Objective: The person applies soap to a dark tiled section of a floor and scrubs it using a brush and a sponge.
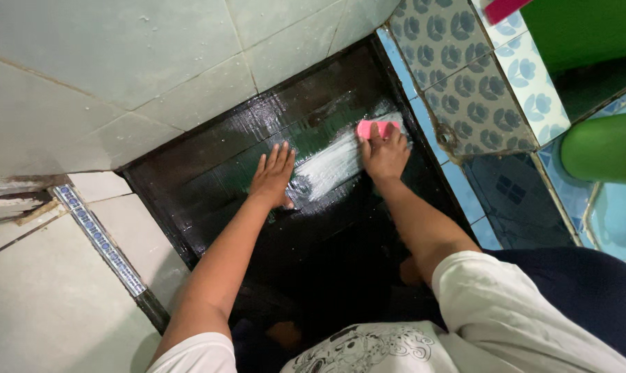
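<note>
The person's right hand (384, 153) presses a small pink rectangular sponge (375, 128) flat against a wet, glossy black floor panel (216, 179), fingers closed down over the sponge's near edge so that only its far end shows beyond the fingertips. The sponge sits at the far right corner of the panel, just beside the strip of pale blue tiles (423, 117) that borders the panel's right edge. A streak of white soapy foam (333, 162) runs leftward from the sponge across the panel toward the left hand (273, 176), which lies palm down on the black surface with its fingers straight, held close together and holding nothing, the fingertips at the left end of the foam. The panel is bounded on the far and left sides by large pale green-grey tiles (119, 62), and its near left edge meets a narrow patterned blue trim strip (102, 242). To the left of both hands and nearer the person, the black surface lies open and unfoamed. Beyond the blue strip on the right stands a low wall of blue floral-patterned tiles (465, 76), and farther right a green plastic bucket (603, 148) rests well apart from the hands.
</note>
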